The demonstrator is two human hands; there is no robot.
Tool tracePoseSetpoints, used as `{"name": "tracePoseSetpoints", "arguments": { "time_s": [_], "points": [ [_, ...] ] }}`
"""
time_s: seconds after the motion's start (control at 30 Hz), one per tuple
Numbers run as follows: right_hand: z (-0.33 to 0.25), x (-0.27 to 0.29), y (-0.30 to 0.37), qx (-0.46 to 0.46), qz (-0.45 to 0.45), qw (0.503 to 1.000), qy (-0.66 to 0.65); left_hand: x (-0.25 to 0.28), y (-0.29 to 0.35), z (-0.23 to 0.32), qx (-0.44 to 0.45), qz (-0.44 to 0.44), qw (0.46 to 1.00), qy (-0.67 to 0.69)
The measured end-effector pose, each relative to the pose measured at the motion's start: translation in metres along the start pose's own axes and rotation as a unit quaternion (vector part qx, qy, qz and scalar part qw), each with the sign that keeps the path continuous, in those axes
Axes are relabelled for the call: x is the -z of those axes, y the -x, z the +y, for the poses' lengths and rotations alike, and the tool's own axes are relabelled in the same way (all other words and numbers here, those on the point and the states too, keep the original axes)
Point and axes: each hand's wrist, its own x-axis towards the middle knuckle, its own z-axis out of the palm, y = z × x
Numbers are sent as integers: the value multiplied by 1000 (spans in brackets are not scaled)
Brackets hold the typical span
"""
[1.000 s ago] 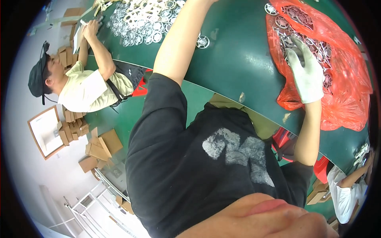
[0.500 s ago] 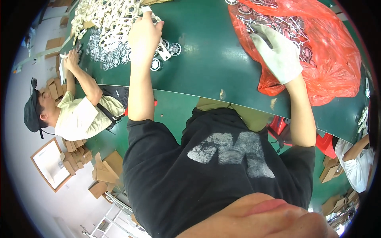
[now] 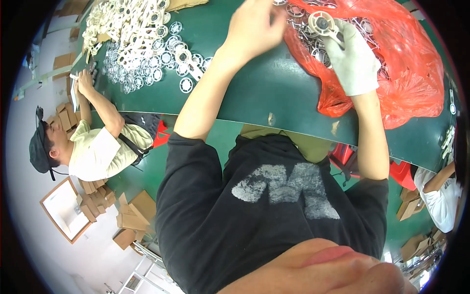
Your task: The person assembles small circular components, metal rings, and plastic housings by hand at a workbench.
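My right hand (image 3: 353, 61), in a pale glove, is closed around the handle of a cream plastic part with a round spoked head and dark centre (image 3: 321, 23). It holds the part over an open red plastic bag (image 3: 406, 93) full of metal ring pieces and thin rods (image 3: 316, 51). My bare left hand (image 3: 254, 29) is just left of the bag, over the green table. Motion smears its fingers and the top edge partly cuts them off, so whether they hold anything is unclear. Another cream part (image 3: 188, 61) lies left of my left forearm among silver spoked rings (image 3: 186, 85).
A heap of cream parts (image 3: 134, 24) and many silver rings (image 3: 129, 68) cover the far left of the green table (image 3: 264, 88). A co-worker in a dark hat (image 3: 105, 152) works at the left edge. Another person (image 3: 440, 196) is at the far right. Cardboard boxes (image 3: 137, 210) stand behind.
My left hand has moved right, from the cream heap to beside the red bag. A cream part is now in my gloved right hand, which was empty and reaching over the bag.
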Motion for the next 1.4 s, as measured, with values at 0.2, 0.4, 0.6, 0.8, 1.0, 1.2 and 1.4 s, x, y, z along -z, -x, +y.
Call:
{"name": "tracePoseSetpoints", "arguments": {
  "time_s": [0.2, 0.4, 0.6, 0.8, 1.0, 1.2, 1.4],
  "points": [
    [-16, 9, 2, -45, -44, 998, 28, -21, -19, -7, 208, -32, 968, -134],
    [-10, 3, 5, -26, -46, 999, 6, -19, -21, -17, 273, -30, 960, -60],
    [-13, 4, 0, -23, -50, 998, 20, -19, -11, -17, 226, -2, 972, -58],
    [-4, 0, 1, -35, -51, 998, 29, -13, -14, 12, 169, -77, 969, -162],
    [-6, 3, -1, -47, -61, 997, 31, -3, -4, 8, 171, -51, 984, -7],
    [-13, 6, -1, -64, -80, 993, 62, 2, 3, 28, 260, 17, 934, 246],
    [-14, 0, 7, 10, -50, 994, 96, -2, 6, 58, 80, -41, 986, 143]
  ]
}}
